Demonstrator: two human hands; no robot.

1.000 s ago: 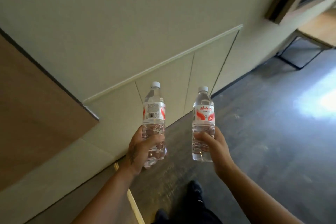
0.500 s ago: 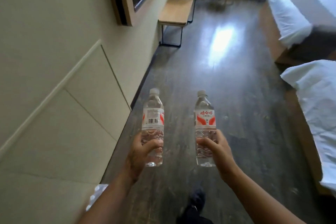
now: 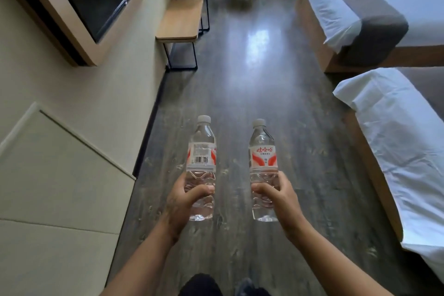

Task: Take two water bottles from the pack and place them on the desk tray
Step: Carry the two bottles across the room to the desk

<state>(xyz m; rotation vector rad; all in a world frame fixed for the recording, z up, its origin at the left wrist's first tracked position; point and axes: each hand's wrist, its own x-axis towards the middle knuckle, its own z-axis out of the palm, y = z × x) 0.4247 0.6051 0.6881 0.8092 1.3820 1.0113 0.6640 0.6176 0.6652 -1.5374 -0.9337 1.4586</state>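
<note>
Left bottle (image 3: 201, 163): upright, lower body gripped in left hand (image 3: 181, 202)
Right bottle (image 3: 263, 166): upright, gripped by right hand (image 3: 280, 199), apart from the other
Floor (image 3: 240, 94): below both hands

From my feed I see both forearms bare to the frame's lower edge, no sleeves, watch or bracelet on either. The left hand (image 3: 182, 202) carries a dark, blurred marking on its back, running toward the wrist; I can't make out its design. The right hand (image 3: 281, 202) is unmarked, with no rings that I can see. Below the hands, at the bottom edge, are dark trousers (image 3: 201, 285), and just right of them a dark shoe (image 3: 243, 286), its details too blurred to read.
</note>
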